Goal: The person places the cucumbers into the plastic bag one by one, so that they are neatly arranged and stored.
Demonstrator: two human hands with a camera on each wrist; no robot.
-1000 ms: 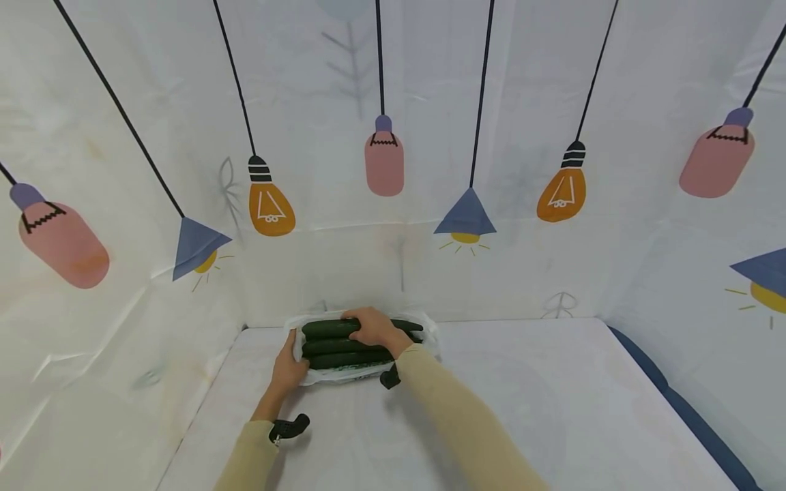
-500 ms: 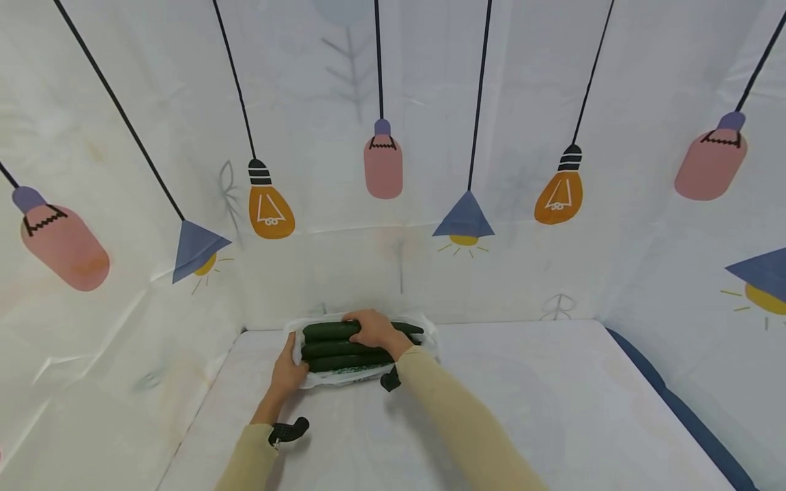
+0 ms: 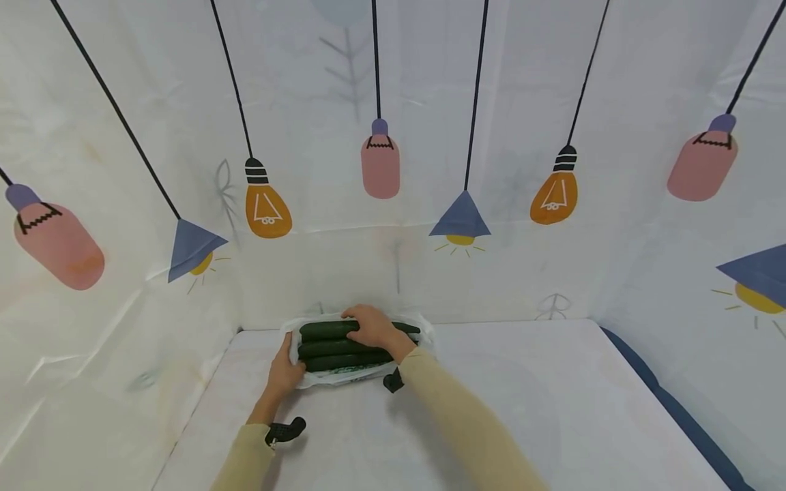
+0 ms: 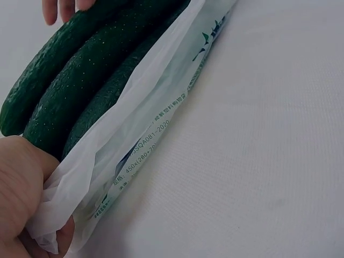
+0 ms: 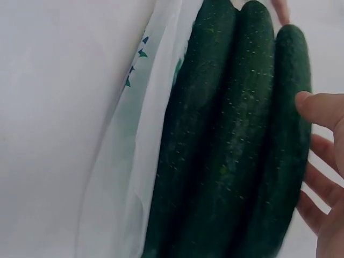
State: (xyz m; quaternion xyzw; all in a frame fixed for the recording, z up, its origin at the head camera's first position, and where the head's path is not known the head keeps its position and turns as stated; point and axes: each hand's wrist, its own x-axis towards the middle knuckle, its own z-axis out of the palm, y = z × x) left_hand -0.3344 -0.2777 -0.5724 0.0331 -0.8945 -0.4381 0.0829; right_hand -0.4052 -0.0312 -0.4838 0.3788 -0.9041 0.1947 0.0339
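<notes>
Three dark green cucumbers (image 3: 334, 348) lie side by side in a white plastic bag (image 4: 150, 102) whose upper side is folded open. My left hand (image 3: 285, 374) is at the left ends of the cucumbers and grips the bag's edge, with plastic bunched between thumb and fingers in the left wrist view. From above, my right hand (image 3: 373, 329) holds the farthest cucumber (image 5: 290, 140). Its thumb lies on top, and the fingers curve down the far side. The right forearm hides part of the bag's right end.
The bag sits on a white-covered table (image 3: 540, 402) close to the back wall (image 3: 491, 286), a white sheet printed with hanging lamps. Similar sheeting rises at both sides. A dark blue strip (image 3: 675, 406) runs along the table's right edge. Both wrists carry black camera mounts.
The head view shifts slightly. Both hands keep their hold, and the cucumbers and bag stay in nearly the same place.
</notes>
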